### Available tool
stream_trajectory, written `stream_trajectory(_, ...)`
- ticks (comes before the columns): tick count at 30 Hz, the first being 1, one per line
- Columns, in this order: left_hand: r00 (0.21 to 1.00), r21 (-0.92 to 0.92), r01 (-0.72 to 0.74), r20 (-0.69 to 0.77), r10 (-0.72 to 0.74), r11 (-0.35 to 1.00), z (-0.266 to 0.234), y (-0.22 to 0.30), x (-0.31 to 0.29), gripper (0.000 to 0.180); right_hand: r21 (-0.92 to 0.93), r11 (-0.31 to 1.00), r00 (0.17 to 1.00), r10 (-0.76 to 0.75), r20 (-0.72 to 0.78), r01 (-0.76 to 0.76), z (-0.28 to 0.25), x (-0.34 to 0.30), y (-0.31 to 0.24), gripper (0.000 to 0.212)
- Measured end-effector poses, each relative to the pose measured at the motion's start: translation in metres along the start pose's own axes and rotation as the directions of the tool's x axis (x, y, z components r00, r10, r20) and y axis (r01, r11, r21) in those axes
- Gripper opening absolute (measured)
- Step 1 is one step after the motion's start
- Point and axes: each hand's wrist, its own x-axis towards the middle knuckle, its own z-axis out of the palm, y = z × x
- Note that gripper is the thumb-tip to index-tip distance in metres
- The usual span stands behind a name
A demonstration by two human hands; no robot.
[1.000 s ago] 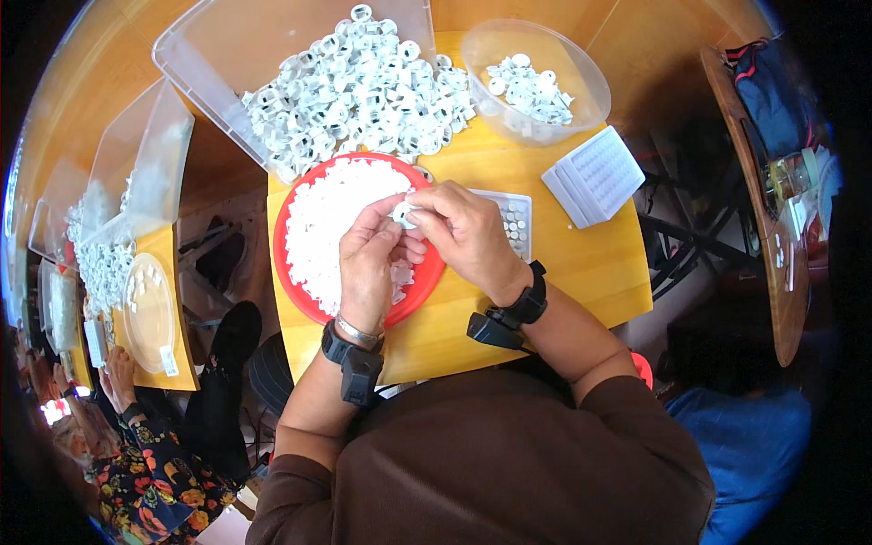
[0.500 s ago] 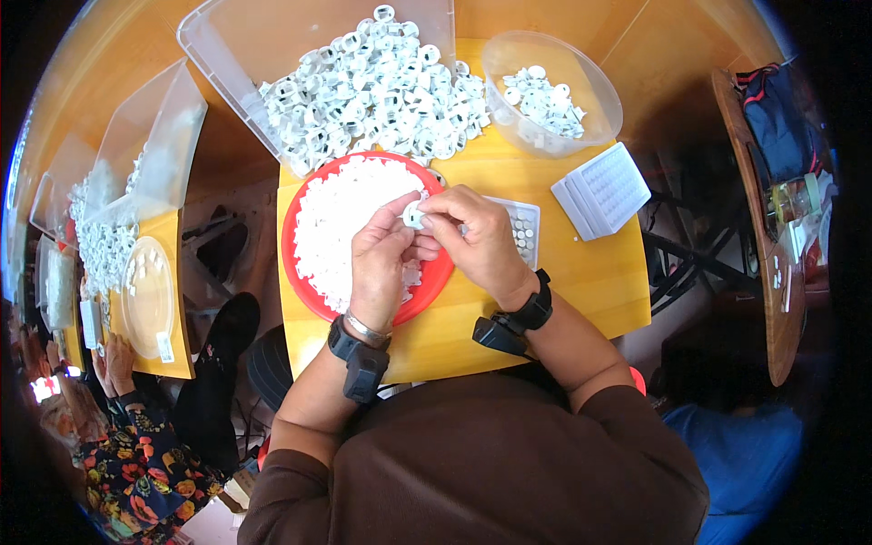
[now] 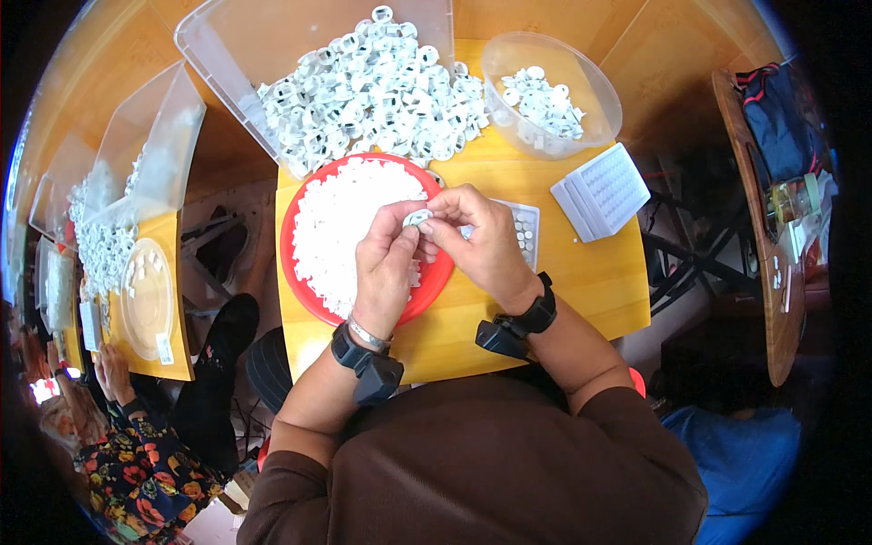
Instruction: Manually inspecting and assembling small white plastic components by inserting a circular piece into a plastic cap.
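Between my two hands is a small round white plastic part [image 3: 418, 217]. My left hand [image 3: 385, 259] pinches it from the left, thumb against fingers. From the right, the fingertips of my right hand [image 3: 474, 238] grip its other side. Both hands are above the right part of a red round tray [image 3: 295, 277], which holds a heap of small white plastic pieces [image 3: 341, 227]. Partly hidden behind my right hand lies a white tray of small round pieces [image 3: 526, 232]. My fingers cover some of the held part.
A clear bin [image 3: 227, 68] spills a pile of round white parts [image 3: 372, 95] onto the yellow table [image 3: 581, 300]. A clear round tub [image 3: 595, 77] holds more. Stacked white trays [image 3: 601, 191] stand at right. Another person's hands [image 3: 113, 372] work at a neighbouring table on the left.
The round part has tilted between my fingers, and my left fingers have closed in around it. My left wrist has turned slightly; the right hand has barely moved.
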Motion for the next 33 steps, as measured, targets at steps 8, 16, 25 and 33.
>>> stream_trajectory(8,1.000,0.076,-0.025,-0.010,0.026,0.997,0.001,-0.001,-0.002,0.022,-0.109,0.992,0.997,-0.054,0.051,0.059,-0.006,0.002,-0.001,0.010)
stream_trajectory(16,0.995,0.165,-0.096,-0.017,0.100,0.982,0.002,-0.001,-0.006,0.020,-0.151,0.979,0.990,-0.129,0.050,0.135,-0.005,-0.001,-0.005,0.010)
stream_trajectory(25,0.999,0.060,-0.036,-0.025,0.037,0.998,0.003,0.001,-0.005,0.021,-0.119,0.989,0.995,-0.084,0.045,0.089,-0.005,-0.001,-0.008,0.008)
stream_trajectory(33,0.998,0.064,-0.059,-0.025,0.061,0.996,0.003,-0.003,-0.006,0.022,-0.170,0.981,0.995,-0.093,0.036,0.098,-0.002,-0.002,-0.013,0.008)
